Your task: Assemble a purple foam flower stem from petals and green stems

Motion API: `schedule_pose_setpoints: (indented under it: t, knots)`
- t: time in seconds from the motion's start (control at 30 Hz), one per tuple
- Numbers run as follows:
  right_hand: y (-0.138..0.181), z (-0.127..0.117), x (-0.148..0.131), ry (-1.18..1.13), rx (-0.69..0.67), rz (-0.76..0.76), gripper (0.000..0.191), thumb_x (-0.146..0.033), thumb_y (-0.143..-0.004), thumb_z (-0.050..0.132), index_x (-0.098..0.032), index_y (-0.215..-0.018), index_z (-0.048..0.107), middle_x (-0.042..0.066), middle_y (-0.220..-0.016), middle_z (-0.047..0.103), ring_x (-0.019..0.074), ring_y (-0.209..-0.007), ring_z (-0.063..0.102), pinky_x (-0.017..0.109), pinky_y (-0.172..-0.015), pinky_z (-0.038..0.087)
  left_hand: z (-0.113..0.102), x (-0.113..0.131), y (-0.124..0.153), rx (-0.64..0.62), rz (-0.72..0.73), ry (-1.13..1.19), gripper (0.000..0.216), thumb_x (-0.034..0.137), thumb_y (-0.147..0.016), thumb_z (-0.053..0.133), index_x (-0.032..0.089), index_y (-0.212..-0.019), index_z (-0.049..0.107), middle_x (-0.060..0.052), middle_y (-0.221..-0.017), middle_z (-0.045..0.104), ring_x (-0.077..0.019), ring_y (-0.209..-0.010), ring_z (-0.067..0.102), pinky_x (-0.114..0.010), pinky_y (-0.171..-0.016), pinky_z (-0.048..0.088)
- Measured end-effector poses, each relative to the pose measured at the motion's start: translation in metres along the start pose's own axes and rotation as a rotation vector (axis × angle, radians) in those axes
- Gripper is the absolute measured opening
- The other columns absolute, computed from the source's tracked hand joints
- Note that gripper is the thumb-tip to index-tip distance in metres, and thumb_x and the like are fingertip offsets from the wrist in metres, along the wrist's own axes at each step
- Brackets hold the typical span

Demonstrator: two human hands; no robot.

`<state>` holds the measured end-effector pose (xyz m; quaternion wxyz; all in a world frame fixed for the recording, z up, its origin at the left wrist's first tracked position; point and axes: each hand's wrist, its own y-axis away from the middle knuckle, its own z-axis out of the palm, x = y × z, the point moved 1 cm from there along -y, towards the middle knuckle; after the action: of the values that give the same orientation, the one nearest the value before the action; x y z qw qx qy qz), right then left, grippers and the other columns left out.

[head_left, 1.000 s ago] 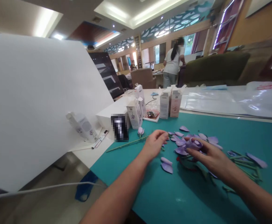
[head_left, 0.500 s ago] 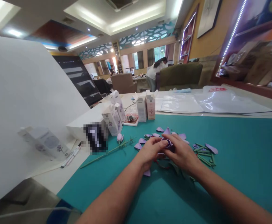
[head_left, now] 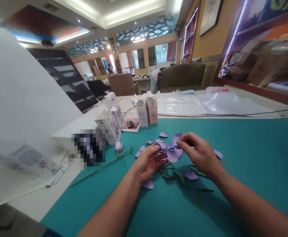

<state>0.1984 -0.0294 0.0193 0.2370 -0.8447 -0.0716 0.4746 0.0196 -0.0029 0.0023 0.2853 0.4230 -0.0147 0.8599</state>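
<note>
My left hand (head_left: 144,164) is closed over the petal pile, thumb and fingers gripping a curled purple petal piece (head_left: 159,146) with a dark edge. To its right, my right hand (head_left: 200,154) has thumb and forefinger pinched together; whatever lies between the tips is too small to make out. Loose purple petals (head_left: 173,156) spread beneath and between both hands. Closer to me are a green leaf (head_left: 179,177), a short green stem piece (head_left: 205,189) and a small red-tipped green part (head_left: 168,177). Partly hidden behind my right hand lie more stem pieces.
Left of the hands, a pale purple flower bud (head_left: 118,146) lies by a long green stem (head_left: 101,168) on the green mat (head_left: 252,158). Printed boxes (head_left: 109,126) and a small tray (head_left: 131,129) stand behind. Clear plastic sheets (head_left: 183,106) lie farther back.
My hands have separated, the right one moving away to the right. The dark round purple piece between them is no longer seen whole. The camera view has shifted slightly right.
</note>
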Motion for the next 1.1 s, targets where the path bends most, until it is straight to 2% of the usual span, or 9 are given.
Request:
schedule_pose_setpoints:
  t: [0.17, 0.27, 0.4, 0.5, 0.63, 0.9, 1.1]
  knots:
    - [0.001, 0.004, 0.002, -0.106, -0.043, 0.101, 0.014, -0.031, -0.08, 0.056, -0.021, -0.075, 0.048, -0.002, -0.065, 0.052, 0.0126, -0.06, 0.048, 0.025, -0.055, 0.039, 0.002, 0.002, 0.001, -0.063, 0.017, 0.005, 0.03, 0.024, -0.066, 0.074, 0.015, -0.094, 0.067, -0.005, -0.088, 0.067, -0.0181, -0.084, 0.062, -0.033, -0.082, 0.048]
    - [0.0, 0.005, 0.0, -0.191, -0.011, 0.113, 0.008, -0.026, -0.078, 0.054, -0.022, -0.081, 0.047, -0.005, -0.062, 0.045, 0.0111, -0.056, 0.043, 0.024, -0.052, 0.036, 0.002, 0.002, 0.002, -0.074, 0.033, -0.009, 0.035, 0.024, -0.066, 0.073, 0.016, -0.1, 0.067, -0.005, -0.091, 0.067, -0.018, -0.084, 0.061, -0.033, -0.081, 0.048]
    - [-0.002, 0.001, -0.004, -0.239, -0.007, 0.134, 0.022, -0.028, -0.078, 0.054, -0.02, -0.099, 0.056, -0.007, -0.058, 0.039, 0.0104, -0.051, 0.038, 0.023, -0.047, 0.033, 0.001, 0.001, 0.002, -0.061, 0.042, -0.03, 0.038, 0.025, -0.066, 0.073, 0.017, -0.102, 0.067, -0.006, -0.096, 0.067, -0.0183, -0.087, 0.06, -0.032, -0.082, 0.047]
    - [-0.003, -0.001, -0.003, -0.283, -0.057, 0.183, 0.021, -0.036, -0.077, 0.057, -0.018, -0.087, 0.061, -0.004, -0.059, 0.048, 0.0114, -0.054, 0.045, 0.024, -0.049, 0.037, 0.0, 0.001, 0.001, -0.044, 0.062, -0.041, 0.039, 0.027, -0.065, 0.073, 0.017, -0.102, 0.067, -0.006, -0.099, 0.068, -0.018, -0.086, 0.061, -0.031, -0.082, 0.047]
    - [-0.004, 0.0, -0.001, -0.335, -0.102, 0.229, 0.027, -0.045, -0.074, 0.061, -0.018, -0.074, 0.059, 0.0, -0.06, 0.057, 0.0135, -0.057, 0.052, 0.026, -0.053, 0.043, -0.001, 0.001, -0.001, -0.004, 0.091, -0.054, 0.038, 0.031, -0.065, 0.073, 0.016, -0.1, 0.068, -0.006, -0.093, 0.069, -0.0173, -0.083, 0.061, -0.031, -0.082, 0.047]
    - [-0.004, -0.005, -0.006, -0.201, -0.13, 0.285, 0.035, -0.05, -0.072, 0.061, -0.019, -0.057, 0.053, -0.004, -0.049, 0.046, 0.0097, -0.048, 0.038, 0.023, -0.044, 0.03, -0.003, 0.002, -0.002, 0.017, 0.122, -0.083, 0.042, 0.033, -0.062, 0.075, 0.016, -0.099, 0.069, -0.005, -0.092, 0.069, -0.017, -0.082, 0.061, -0.031, -0.081, 0.047]
    - [-0.005, -0.005, -0.01, -0.19, -0.178, 0.291, 0.036, -0.05, -0.07, 0.06, -0.019, -0.055, 0.052, -0.004, -0.049, 0.045, 0.0092, -0.048, 0.037, 0.023, -0.045, 0.029, -0.005, 0.0, -0.004, 0.013, 0.122, -0.127, 0.042, 0.034, -0.063, 0.074, 0.017, -0.101, 0.069, -0.006, -0.089, 0.068, -0.0174, -0.079, 0.06, -0.03, -0.077, 0.045]
